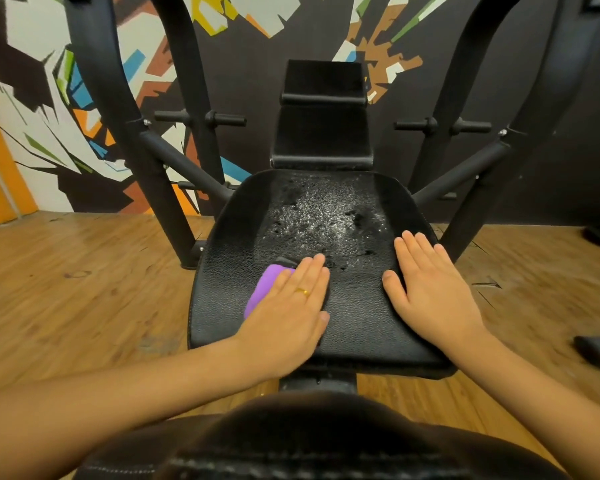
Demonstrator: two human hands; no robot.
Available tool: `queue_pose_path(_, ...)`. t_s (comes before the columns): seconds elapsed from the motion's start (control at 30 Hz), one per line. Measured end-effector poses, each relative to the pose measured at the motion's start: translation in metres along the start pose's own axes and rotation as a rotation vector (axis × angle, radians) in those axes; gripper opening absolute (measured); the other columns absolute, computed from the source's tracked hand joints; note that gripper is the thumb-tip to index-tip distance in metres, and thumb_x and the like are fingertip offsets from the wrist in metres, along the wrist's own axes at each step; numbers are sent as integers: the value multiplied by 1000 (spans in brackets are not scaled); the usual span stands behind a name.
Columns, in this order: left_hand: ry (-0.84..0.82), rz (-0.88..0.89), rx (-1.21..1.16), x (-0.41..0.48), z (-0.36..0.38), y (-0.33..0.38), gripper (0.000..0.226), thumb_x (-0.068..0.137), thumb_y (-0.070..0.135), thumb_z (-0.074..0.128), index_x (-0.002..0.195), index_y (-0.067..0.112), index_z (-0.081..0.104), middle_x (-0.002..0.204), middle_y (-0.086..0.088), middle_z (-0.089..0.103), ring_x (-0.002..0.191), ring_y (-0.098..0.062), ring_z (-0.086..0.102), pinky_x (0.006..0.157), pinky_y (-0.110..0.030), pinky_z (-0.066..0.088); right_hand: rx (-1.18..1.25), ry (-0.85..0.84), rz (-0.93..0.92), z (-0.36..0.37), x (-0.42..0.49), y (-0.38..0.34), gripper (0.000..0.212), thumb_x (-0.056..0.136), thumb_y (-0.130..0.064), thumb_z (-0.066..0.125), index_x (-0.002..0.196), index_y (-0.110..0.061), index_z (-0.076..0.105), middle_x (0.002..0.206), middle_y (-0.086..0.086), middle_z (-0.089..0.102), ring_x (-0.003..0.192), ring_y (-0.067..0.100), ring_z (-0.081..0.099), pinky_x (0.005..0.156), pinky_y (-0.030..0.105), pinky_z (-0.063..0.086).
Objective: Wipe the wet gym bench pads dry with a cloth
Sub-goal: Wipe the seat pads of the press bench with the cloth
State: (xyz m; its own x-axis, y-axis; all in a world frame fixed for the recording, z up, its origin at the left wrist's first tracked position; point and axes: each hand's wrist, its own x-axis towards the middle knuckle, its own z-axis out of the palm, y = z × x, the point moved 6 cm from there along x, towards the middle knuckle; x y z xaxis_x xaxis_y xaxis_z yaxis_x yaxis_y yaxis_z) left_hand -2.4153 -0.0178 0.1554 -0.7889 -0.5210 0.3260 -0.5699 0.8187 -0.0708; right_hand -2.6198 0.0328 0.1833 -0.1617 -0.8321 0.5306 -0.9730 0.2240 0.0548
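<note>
**Near edge:** person's dark clothing [309, 441]; both forearms reach fwd over it.

**Left hand** [291, 303]: lies flat, fingers straight and close together, palm pressing down on the cloth. Nothing pinched. Ring [303, 291] on one finger.

**Cloth** [264, 289]: purple, bunched, on near-left part of seat pad. Mostly under the hand; only its left side shows.

**Right hand** [426, 289]: flat on near-right of seat pad, fingers straight, thumb out. Holds nothing; prob. bracing.

**Seat pad** [361, 330]: black, textured. Near half looks dry.

**Wet patch** [323, 216]: droplets and film over ctr and far half of seat pad, starting just beyond both sets of fingertips.

**Back pad** [323, 136]: raised, beyond the seat pad. Wet or dry: cannot tell.

**Surrounds:** black frame [118, 105] both sides, wood floor [66, 292], painted wall [21, 64] far.

**Risks, judged:**
- Cloth is small vs. the patch, so it may soak through and smear rather than dry.
- A flat palm w/ no pinch could slide off the cloth on the slick film.
- A fwd stroke may push water into the gap btwn seat and back pad, or off the sides onto the floor.
- Right hand sits beside the wet zone; it could slip or print damp onto the dry half.
- Back pad may get skipped.
</note>
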Motion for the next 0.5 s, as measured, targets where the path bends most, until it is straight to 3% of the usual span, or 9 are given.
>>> queue_pose_path(0.1,55,72,-18,19,4,26,71,100,41,20,158,0,19,168,-16,6,156,-28,7,125,-46,13,2,2,2,-1,-1,-1,73,99,-51,22,155,-5,36,161,14,34,152,27,27,124,43,16)
queue_pose_path(0.23,9,76,-258,23,-2,24,71,105,46,32,161,10,8,169,-5,-6,154,-10,-10,123,-26,-9,4,-18,3,-1,-2,0,74,99,-52,20,156,-7,34,163,12,31,153,26,23,125,41,13)
queue_pose_path(0.3,60,56,-474,18,-15,16,76,100,54,33,162,14,12,169,4,-2,152,1,-9,119,-16,-11,7,-36,8,-3,-2,0,74,99,-52,20,157,-8,31,164,11,28,154,25,20,124,38,7)
queue_pose_path(0.37,104,49,-581,10,-24,8,80,97,60,29,161,16,14,168,10,0,152,4,-7,120,-17,-10,19,-51,5,-3,-1,1,74,99,-52,18,157,-8,31,164,11,28,154,25,20,124,38,5)
queue_pose_path(0.5,211,-47,-492,0,-36,-20,70,100,47,30,161,15,17,168,7,6,154,-1,-2,124,-25,-8,102,-28,-35,-10,-3,-6,74,99,-50,15,155,-7,36,163,11,32,153,24,22,124,37,1)
